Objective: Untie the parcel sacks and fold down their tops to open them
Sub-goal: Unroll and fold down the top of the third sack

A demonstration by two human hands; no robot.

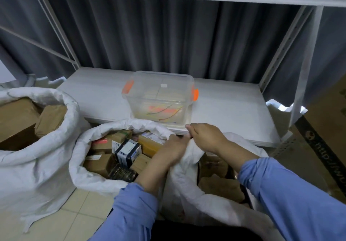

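Note:
Three white woven parcel sacks stand on the floor in front of a low shelf. The left sack (37, 166) and the middle sack (88, 173) are open, their tops rolled down, with cardboard boxes showing inside. The right sack (187, 190) is open too, with brown boxes visible in it. My left hand (171, 151) and my right hand (204, 137) both grip the bunched white fabric of the right sack's rim (192, 152), close together at its far left edge. The left hand is motion-blurred.
A clear plastic tub with orange latches (161, 98) sits on the white shelf board (234, 109) just behind the hands, holding coloured ties. A large cardboard box (325, 128) stands at the right. White shelf uprights and a grey curtain lie behind. Tiled floor (74, 216) shows below left.

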